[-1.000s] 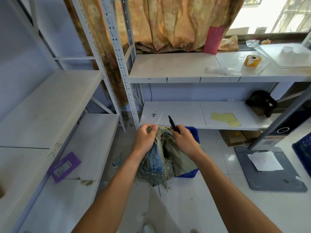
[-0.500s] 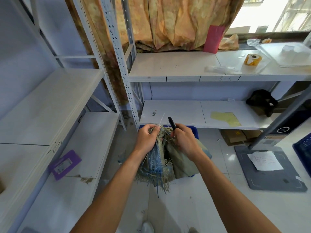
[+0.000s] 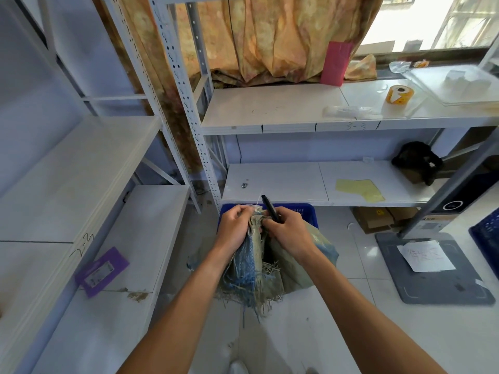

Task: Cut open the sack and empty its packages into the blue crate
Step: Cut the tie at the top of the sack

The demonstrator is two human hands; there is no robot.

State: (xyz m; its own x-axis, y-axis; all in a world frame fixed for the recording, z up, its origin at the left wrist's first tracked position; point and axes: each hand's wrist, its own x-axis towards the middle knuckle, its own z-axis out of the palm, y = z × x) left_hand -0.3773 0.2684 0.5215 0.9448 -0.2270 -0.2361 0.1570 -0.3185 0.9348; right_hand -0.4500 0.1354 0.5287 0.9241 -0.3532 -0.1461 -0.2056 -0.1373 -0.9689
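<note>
The person stands on the pale tiled floor (image 3: 310,333) with both arms stretched forward, holding a frayed woven sack (image 3: 259,268) up in front of them. The sack is dull green with a blue-striped side, and loose threads hang from its ragged lower edge. Its gathered neck is bunched between the two hands. The left hand (image 3: 234,228) is closed tight around the left side of the neck. The right hand (image 3: 290,230) is closed too, pinching the sack's top with its fingertips while gripping a black cutter (image 3: 270,210), whose end sticks up and away above the knuckles. A thin white tie (image 3: 259,201) pokes up from the neck just beside the cutter.

Right behind the hands, on the floor under the lowest shelf (image 3: 324,184), sits the blue crate (image 3: 305,211); only its far rim and corners show, since the sack hangs in front of it. I cannot tell what is inside the crate or the sack.

On that shelf lie a yellow sheet (image 3: 360,188) and a black bundle (image 3: 415,160). The shelf above carries a roll of yellow tape (image 3: 399,95) and a pink card (image 3: 336,63) leaning against an orange curtain (image 3: 270,36). To the left, a purple card (image 3: 102,271) lies on another white rack.
</note>
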